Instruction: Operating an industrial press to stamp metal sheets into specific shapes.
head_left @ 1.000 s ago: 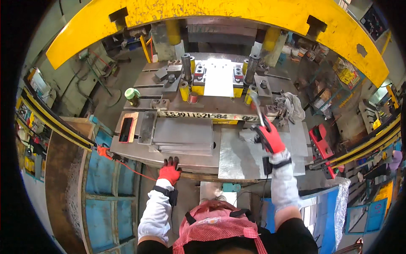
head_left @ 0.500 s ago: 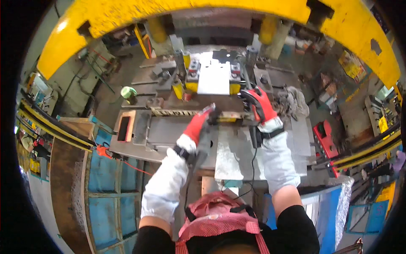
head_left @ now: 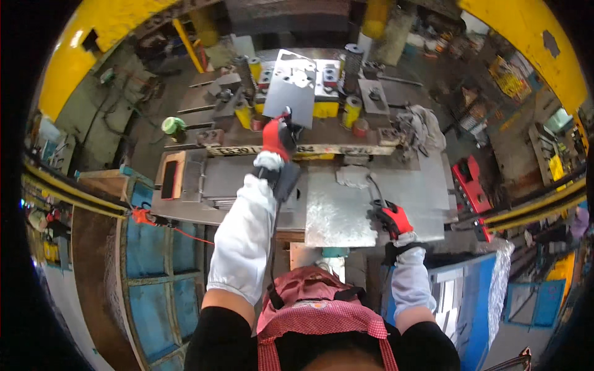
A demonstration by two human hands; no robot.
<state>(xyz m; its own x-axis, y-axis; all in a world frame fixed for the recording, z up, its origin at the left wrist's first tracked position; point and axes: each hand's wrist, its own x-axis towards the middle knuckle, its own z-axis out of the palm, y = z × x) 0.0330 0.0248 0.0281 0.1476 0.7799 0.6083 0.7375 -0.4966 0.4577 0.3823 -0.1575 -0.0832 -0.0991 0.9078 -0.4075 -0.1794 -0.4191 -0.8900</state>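
My left hand (head_left: 279, 137), in a red and black glove, reaches forward with its fingers closed on the near edge of a flat grey metal plate (head_left: 291, 98). The plate sits turned and tilted over the die (head_left: 326, 86), its far end bright with glare. My right hand (head_left: 394, 220), gloved alike, is low at the right, above the bright metal sheet (head_left: 337, 210). Its fingers are curled; a thin, dark curved piece runs from them toward a pale flat pad (head_left: 354, 176). What exactly the fingers hold is hidden.
Yellow press frame (head_left: 124, 31) arches overhead. Guide posts (head_left: 352, 68) flank the die. A grey rag (head_left: 422, 130) lies at the right, a green-topped container (head_left: 174, 127) at the left. Stacked grey sheets (head_left: 232, 176) lie near left; a red control box (head_left: 475, 185) stands far right.
My left hand has moved forward to the plate, which has turned and lifted from its square position. My right hand has drawn back from the die toward me.
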